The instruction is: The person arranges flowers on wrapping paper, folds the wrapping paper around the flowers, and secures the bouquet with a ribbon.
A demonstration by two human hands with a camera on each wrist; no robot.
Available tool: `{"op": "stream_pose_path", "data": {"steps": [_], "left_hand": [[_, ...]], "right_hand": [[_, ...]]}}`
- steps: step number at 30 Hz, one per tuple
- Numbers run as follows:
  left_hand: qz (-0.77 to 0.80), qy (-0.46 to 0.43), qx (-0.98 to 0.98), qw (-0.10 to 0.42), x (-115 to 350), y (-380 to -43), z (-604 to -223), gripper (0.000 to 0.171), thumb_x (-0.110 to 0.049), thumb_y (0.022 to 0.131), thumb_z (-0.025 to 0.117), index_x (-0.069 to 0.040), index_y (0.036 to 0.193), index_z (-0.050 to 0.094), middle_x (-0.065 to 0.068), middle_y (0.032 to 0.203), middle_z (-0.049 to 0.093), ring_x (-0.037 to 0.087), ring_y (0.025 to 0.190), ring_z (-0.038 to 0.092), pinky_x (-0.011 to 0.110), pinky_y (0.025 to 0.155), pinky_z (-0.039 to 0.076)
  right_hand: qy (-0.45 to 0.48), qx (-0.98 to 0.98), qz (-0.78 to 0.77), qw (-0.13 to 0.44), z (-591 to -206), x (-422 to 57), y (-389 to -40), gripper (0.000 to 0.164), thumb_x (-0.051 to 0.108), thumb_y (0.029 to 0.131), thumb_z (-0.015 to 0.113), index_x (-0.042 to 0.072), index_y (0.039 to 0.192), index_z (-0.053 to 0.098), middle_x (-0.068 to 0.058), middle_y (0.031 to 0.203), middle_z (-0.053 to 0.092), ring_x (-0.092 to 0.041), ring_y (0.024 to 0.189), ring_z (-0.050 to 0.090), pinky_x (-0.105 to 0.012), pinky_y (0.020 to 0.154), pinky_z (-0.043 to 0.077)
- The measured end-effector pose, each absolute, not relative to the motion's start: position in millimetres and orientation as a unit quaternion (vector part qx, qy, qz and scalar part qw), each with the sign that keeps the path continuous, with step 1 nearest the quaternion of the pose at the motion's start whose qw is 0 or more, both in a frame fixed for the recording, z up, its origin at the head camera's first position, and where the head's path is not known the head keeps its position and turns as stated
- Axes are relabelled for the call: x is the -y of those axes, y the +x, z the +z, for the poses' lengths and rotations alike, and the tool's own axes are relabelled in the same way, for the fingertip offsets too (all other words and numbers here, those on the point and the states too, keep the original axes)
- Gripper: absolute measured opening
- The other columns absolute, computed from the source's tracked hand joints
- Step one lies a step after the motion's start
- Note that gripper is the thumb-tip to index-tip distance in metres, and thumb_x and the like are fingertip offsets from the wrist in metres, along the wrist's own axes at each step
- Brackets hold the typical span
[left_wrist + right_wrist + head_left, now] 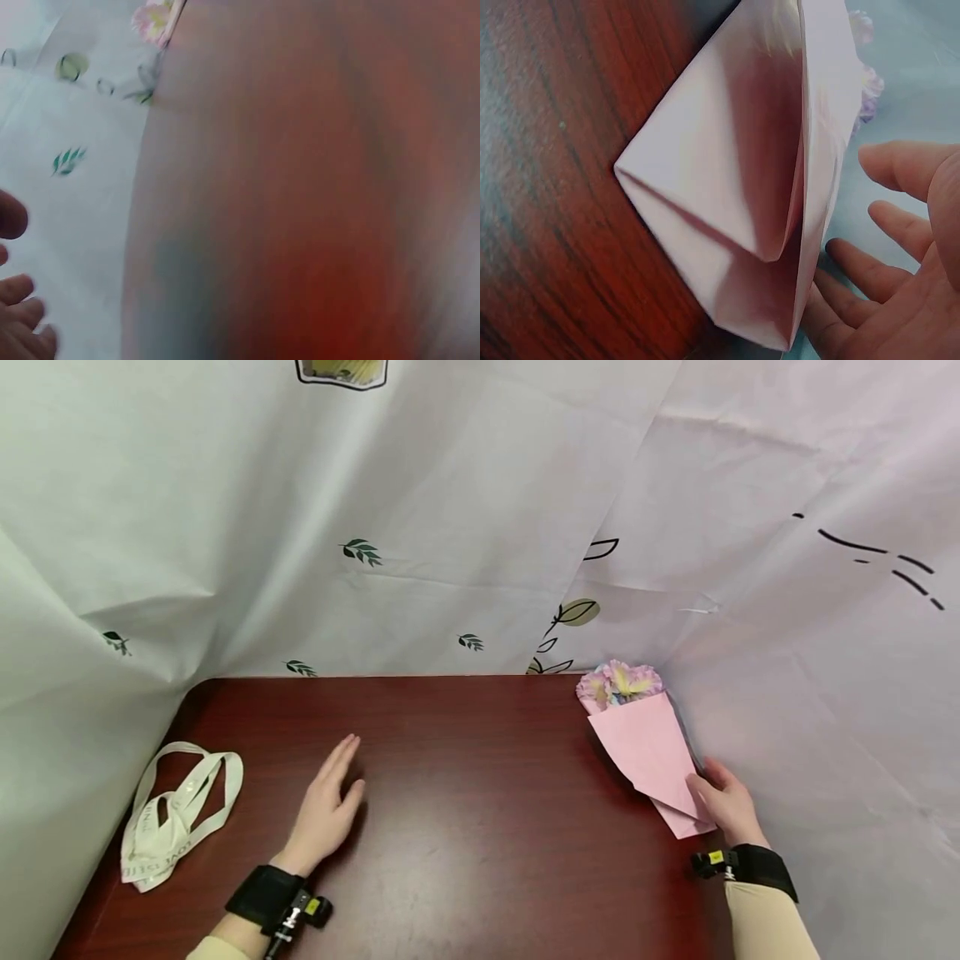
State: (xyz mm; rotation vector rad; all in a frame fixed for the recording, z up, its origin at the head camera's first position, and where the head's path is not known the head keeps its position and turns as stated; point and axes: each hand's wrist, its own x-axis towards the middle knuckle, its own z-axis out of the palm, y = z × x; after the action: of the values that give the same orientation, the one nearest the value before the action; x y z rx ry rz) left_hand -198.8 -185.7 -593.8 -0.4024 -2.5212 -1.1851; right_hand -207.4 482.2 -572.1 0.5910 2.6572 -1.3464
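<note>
A flower bouquet in pink wrapping paper (648,752) lies at the right end of the table, its pink and yellow flowers (617,683) toward the back. My right hand (729,806) is beside the paper's lower end; in the head view its thumb overlaps the edge. From the right wrist view, the fingers (870,270) are spread and loosely bent along the wrap's outer side, not curled round it. Over the left half of the table, my left hand (322,818) holds nothing, fingers extended and thumb apart. Only some of its fingertips (19,289) show in the left wrist view.
A loosely looped white ribbon (159,852) with printed letters lies at the table's left edge. White cloth (450,510) with leaf prints hangs behind the dark red-brown table (465,793) and along both sides, close against my right hand.
</note>
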Motion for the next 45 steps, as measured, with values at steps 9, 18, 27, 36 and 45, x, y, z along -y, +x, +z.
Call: {"op": "stream_pose_path", "data": {"steps": [9,18,27,36,45], "left_hand": [[-0.322,-0.014,0.938,0.123,293.8,-201.8,-549.5,0.064,-0.011,0.104,0.061,0.008,0.160,0.037,0.039,0.163,0.028,0.065,0.142,0.033,0.077,0.107,0.032],[-0.247,0.098,0.961,0.075,385.2,-181.7,-547.5,0.066,-0.020,0.104,0.056,0.013,0.157,0.034,0.048,0.144,0.035,0.071,0.125,0.037,0.078,0.097,0.033],[-0.240,0.145,0.960,-0.024,411.1,-175.3,-567.6,0.078,-0.040,0.106,0.058,0.015,0.155,0.032,0.049,0.135,0.036,0.071,0.120,0.038,0.076,0.092,0.038],[-0.229,0.155,0.961,-0.019,416.9,-168.0,-576.0,0.057,-0.045,0.103,0.061,0.009,0.124,0.063,0.038,0.113,0.047,0.063,0.105,0.042,0.066,0.077,0.041],[-0.222,0.148,0.964,0.017,417.1,-174.0,-580.3,0.031,-0.024,0.102,0.058,0.003,0.102,0.072,0.036,0.104,0.057,0.062,0.097,0.048,0.063,0.071,0.040]], "right_hand": [[0.192,-0.883,-0.428,-0.019,-557.0,-460.5,-218.5,0.069,0.038,0.113,0.051,0.006,0.169,0.028,-0.028,0.170,0.030,-0.050,0.154,0.029,-0.067,0.119,0.029],[0.185,-0.888,-0.406,-0.116,-521.0,-413.8,-227.0,0.056,0.039,0.111,0.053,0.021,0.164,0.048,-0.008,0.168,0.042,-0.045,0.143,0.051,-0.048,0.101,0.048],[0.127,-0.877,-0.434,-0.164,-493.4,-366.5,-235.0,0.046,0.032,0.110,0.057,0.022,0.154,0.061,-0.006,0.164,0.049,-0.041,0.137,0.058,-0.021,0.086,0.046],[0.078,-0.882,-0.430,-0.176,-486.4,-353.9,-229.5,0.041,0.029,0.110,0.059,0.020,0.149,0.066,-0.010,0.161,0.053,-0.042,0.130,0.063,-0.017,0.069,0.047],[0.063,-0.880,-0.427,-0.199,-483.4,-350.7,-228.7,0.036,0.025,0.109,0.061,0.017,0.143,0.071,-0.008,0.155,0.059,-0.040,0.122,0.068,-0.015,0.069,0.048]]}}
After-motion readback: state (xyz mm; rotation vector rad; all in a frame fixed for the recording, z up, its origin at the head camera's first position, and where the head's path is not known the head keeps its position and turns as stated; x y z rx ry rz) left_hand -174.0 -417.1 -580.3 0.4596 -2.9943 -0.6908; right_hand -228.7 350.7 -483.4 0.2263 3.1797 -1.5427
